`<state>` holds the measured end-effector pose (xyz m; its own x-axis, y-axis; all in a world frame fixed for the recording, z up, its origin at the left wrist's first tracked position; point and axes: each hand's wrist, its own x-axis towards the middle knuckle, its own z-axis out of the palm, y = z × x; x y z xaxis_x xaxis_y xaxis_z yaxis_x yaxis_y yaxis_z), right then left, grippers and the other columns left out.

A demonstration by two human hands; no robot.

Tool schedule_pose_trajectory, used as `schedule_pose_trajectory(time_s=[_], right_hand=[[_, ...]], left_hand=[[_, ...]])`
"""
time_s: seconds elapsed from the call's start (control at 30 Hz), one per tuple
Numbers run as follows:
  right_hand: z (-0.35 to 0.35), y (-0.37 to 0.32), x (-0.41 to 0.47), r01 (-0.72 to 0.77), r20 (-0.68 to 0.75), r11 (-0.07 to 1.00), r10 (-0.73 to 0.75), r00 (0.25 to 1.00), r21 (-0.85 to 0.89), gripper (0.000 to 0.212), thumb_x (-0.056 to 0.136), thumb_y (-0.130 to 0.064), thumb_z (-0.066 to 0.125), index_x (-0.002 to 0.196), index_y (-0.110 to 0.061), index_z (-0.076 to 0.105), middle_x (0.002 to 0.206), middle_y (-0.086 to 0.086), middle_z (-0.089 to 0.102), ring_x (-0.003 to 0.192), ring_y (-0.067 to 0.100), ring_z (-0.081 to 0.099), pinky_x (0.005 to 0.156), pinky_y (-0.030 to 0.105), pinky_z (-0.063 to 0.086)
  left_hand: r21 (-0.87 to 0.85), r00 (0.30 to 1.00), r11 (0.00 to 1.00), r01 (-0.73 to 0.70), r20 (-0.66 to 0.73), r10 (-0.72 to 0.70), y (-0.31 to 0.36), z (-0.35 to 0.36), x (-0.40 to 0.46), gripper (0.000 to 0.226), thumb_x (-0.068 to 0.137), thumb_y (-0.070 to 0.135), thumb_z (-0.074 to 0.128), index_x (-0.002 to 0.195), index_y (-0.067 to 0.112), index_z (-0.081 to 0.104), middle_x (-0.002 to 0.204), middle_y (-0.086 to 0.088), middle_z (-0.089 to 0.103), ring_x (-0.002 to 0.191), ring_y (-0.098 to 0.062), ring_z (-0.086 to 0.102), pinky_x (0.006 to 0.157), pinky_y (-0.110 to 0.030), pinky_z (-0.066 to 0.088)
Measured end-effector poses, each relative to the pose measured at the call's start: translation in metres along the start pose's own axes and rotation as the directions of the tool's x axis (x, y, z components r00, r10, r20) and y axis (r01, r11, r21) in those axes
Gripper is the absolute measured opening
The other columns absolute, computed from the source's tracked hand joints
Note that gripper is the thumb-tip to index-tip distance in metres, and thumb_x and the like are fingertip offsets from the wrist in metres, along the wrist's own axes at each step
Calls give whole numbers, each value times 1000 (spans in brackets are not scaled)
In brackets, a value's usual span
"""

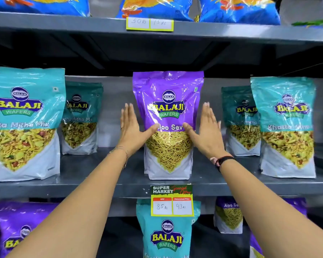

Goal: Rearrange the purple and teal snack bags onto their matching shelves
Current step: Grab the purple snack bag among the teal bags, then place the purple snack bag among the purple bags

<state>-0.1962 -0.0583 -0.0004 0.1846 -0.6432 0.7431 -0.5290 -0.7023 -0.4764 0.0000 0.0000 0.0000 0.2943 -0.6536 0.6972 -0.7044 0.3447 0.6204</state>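
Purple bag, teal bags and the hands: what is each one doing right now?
Purple Aloo Sev bag: upright on middle shelf, between both hands.
Left hand: open, thumb on bag front.
Right hand: open, thumb on bag front.
Teal Khatta Mitha bags: upright either side.
Teal bag below: upright among purple ones.
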Motion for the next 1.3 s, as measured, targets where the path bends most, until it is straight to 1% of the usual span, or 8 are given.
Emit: schedule_pose_trajectory(time_s=[0.07,0.13,0.33,0.6,0.77,0.93,1.1,1.3], right_hand=[[3,4,-1,-166,199,950,115,973,264,72,81,-44,56,137,-14,21,149,10,28,131,20,35,109,35,32],[6,7,-3,-298,405,841,105,908,452,36,80,-32,61,112,-23,47,133,8,52,104,8,55,81,12,46],[14,24,-8,-393,569,774,51,821,497,43,73,-26,67,110,-28,47,113,-4,63,103,12,58,90,35,45],[12,0,-24,-288,458,764,-11,889,578,37,75,-15,67,105,-21,48,100,-4,64,76,-3,64,54,10,47],[12,-42,-45,-181,350,726,-88,933,664,33,73,-17,69,99,-24,50,94,-10,63,71,-10,63,54,7,46],[26,-85,-81,-81,273,709,-161,948,700,38,73,-21,69,106,-16,52,99,-5,66,81,-5,63,65,9,47],[64,-97,-131,-67,310,764,-179,934,642,50,55,-50,67,98,-30,50,102,-11,65,91,-3,60,83,20,50],[131,-75,-201,-126,420,803,-164,893,583,45,58,-49,70,96,-43,46,86,-36,61,85,-21,52,70,0,38]], left_hand=[[-195,967,961,194,202,-155,-3,2,-1,100,71,40,68,140,15,-1,153,-6,12,139,-21,13,115,-38,13],[-306,911,909,283,382,-155,-8,6,-2,86,68,29,73,135,13,21,142,-7,39,125,-21,40,108,-35,30],[-481,911,834,269,409,-58,-15,16,-4,25,74,16,64,97,20,55,103,1,65,88,-4,63,73,-14,50],[-531,965,821,211,247,-88,-12,3,-19,31,73,12,66,102,12,55,96,-1,64,91,-16,61,79,-27,48],[-594,990,798,99,137,-21,-5,-40,-41,20,73,15,67,90,17,57,84,7,70,76,-2,67,63,-12,50],[-573,999,818,39,45,-16,1,-89,-79,58,44,42,79,91,14,59,72,15,74,75,-2,66,66,-15,51],[-578,996,811,87,26,-88,-38,-115,-137,43,52,30,77,90,18,60,80,14,74,85,-3,65,74,-18,51],[-570,956,781,254,24,-293,-106,-116,-213,63,36,50,82,85,18,60,75,14,74,79,-2,64,71,-16,51]])
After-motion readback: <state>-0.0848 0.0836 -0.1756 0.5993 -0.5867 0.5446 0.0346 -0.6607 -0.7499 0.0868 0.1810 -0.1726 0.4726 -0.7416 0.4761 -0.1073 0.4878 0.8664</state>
